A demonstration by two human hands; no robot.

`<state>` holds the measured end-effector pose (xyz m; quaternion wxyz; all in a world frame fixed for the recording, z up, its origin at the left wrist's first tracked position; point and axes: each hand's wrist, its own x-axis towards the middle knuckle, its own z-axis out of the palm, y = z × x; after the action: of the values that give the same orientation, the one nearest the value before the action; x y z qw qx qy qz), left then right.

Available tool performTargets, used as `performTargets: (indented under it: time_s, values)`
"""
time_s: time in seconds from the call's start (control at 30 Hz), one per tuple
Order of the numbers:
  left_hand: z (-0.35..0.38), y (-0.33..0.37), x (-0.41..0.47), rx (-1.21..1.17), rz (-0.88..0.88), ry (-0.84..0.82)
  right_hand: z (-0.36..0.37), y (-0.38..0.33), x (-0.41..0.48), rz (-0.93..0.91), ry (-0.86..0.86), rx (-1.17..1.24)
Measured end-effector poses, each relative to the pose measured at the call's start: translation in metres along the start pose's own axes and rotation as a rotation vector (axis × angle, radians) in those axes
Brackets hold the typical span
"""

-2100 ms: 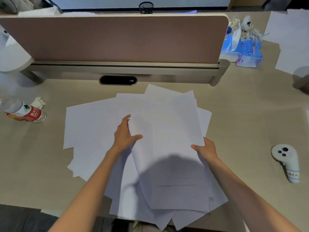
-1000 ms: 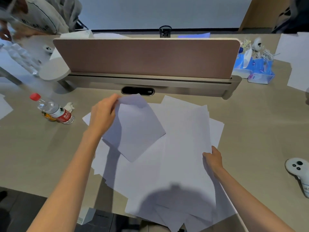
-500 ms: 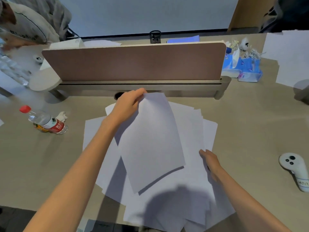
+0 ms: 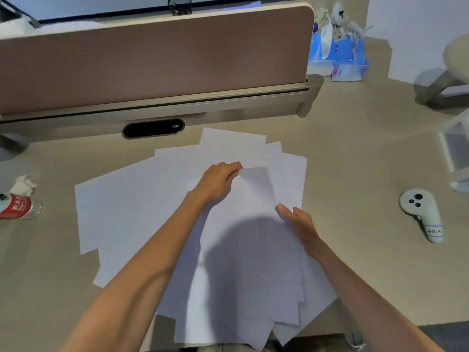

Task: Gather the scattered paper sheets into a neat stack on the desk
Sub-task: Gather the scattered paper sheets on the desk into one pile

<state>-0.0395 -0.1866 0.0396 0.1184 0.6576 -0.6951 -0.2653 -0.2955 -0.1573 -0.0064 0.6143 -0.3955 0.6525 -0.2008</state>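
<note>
Left hand [image 4: 218, 181] pinching top sheet [image 4: 253, 199], right hand [image 4: 298, 221] flat

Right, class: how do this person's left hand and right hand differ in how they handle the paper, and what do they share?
The left hand curls its fingers, pinching the far corner of the top sheet; the right hand has straighter fingers, laid at that sheet's right edge. The left hand reaches farther from the person than the right hand. Both are bare and work on the same sheet above the loose pile.
</note>
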Motion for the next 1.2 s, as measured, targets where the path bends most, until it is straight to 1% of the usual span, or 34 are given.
performTargets:
  time_s: [0.07,0.13,0.2,0.27,0.33,0.4,0.47,0.53,0.6,0.67,0.77,0.8,0.83,0.9,0.93,0.97,1.0,1.03,1.13,1.2]
  values:
    - [0.011,0.004,0.007,0.019,0.043,0.022,0.003,0.003,0.000,-0.071,-0.014,-0.026]
    - [0.020,0.005,0.013,0.050,0.072,0.045,0.006,0.008,0.000,-0.132,0.035,-0.128]
    - [0.025,0.000,0.014,0.107,0.086,0.083,0.008,0.015,0.002,-0.129,0.079,-0.130]
    - [0.028,-0.009,0.005,0.102,0.030,0.138,0.008,0.015,0.001,-0.076,0.071,-0.047]
    - [0.031,-0.017,-0.015,-0.008,-0.111,0.218,0.006,0.008,-0.001,-0.041,0.031,0.005]
    - [0.039,-0.025,-0.042,-0.154,-0.289,0.287,0.004,-0.001,-0.003,-0.032,0.004,-0.008]
    - [0.051,-0.027,-0.070,-0.266,-0.424,0.289,0.005,-0.006,-0.003,-0.056,-0.040,-0.049]
    - [0.065,-0.024,-0.095,-0.354,-0.480,0.269,0.006,-0.010,-0.005,-0.111,-0.069,-0.091]
    - [0.075,-0.018,-0.117,-0.463,-0.490,0.281,0.003,-0.012,-0.008,-0.128,-0.112,-0.049]
    - [0.078,-0.009,-0.129,-0.613,-0.527,0.333,-0.002,-0.014,-0.009,-0.107,-0.158,0.004]
    - [0.064,0.005,-0.131,-0.880,-0.658,0.409,-0.010,-0.018,-0.012,-0.051,-0.225,0.076]
    - [0.057,0.010,-0.132,-0.961,-0.695,0.402,-0.011,-0.021,-0.014,-0.036,-0.247,0.101]
    - [0.050,0.012,-0.131,-1.068,-0.695,0.360,-0.013,-0.022,-0.013,-0.012,-0.280,0.137]
    - [0.042,0.009,-0.131,-1.365,-0.646,0.211,-0.013,-0.025,-0.011,0.031,-0.339,0.173]
    - [0.040,0.008,-0.133,-1.468,-0.650,0.118,-0.009,-0.026,-0.011,0.049,-0.357,0.164]
    - [0.039,0.008,-0.135,-1.510,-0.686,0.027,-0.004,-0.026,-0.011,0.053,-0.363,0.129]
    - [0.042,0.008,-0.135,-1.479,-0.725,-0.042,0.003,-0.027,-0.013,0.038,-0.371,0.086]
    - [0.046,0.006,-0.134,-1.435,-0.763,-0.044,0.010,-0.028,-0.016,0.012,-0.371,0.043]
    - [0.055,-0.002,-0.134,-1.370,-0.793,0.106,0.030,-0.027,-0.021,-0.047,-0.314,0.042]
    - [0.048,0.001,-0.141,-1.320,-0.786,0.104,0.041,-0.026,-0.025,-0.058,-0.318,0.020]
